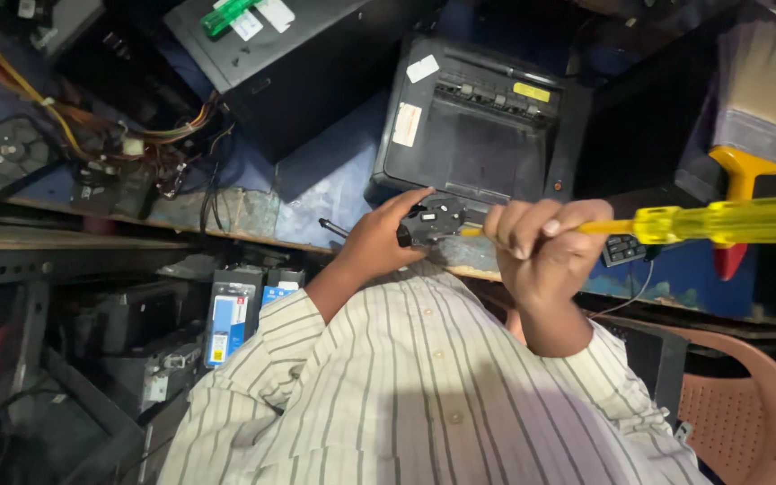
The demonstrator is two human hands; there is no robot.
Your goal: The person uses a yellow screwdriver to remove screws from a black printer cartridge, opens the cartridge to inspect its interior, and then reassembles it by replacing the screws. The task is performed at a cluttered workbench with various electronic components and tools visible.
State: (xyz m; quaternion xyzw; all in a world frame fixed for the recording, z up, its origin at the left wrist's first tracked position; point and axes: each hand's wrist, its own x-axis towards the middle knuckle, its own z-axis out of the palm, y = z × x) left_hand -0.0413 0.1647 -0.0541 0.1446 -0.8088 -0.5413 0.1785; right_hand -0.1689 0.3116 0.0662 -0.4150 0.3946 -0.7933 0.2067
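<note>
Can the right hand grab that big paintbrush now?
Probably not yet: the right hand is wrapped around the yellow screwdriver. The paintbrush lies uncovered on that side, so the way looks free once the fingers let go.

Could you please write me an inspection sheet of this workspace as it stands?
Surface: blue bench top, worn at its front edge.
Job's things: small black round part; yellow screwdriver, tip toward the part.
Clutter: black printer, black computer case, paintbrush, boxes under the bench.
Hands: left hand holds the part; right hand grips the screwdriver's shaft.
Cables: coloured wire bundle at left.
Surroundings: pink plastic chair; dim light.
</note>
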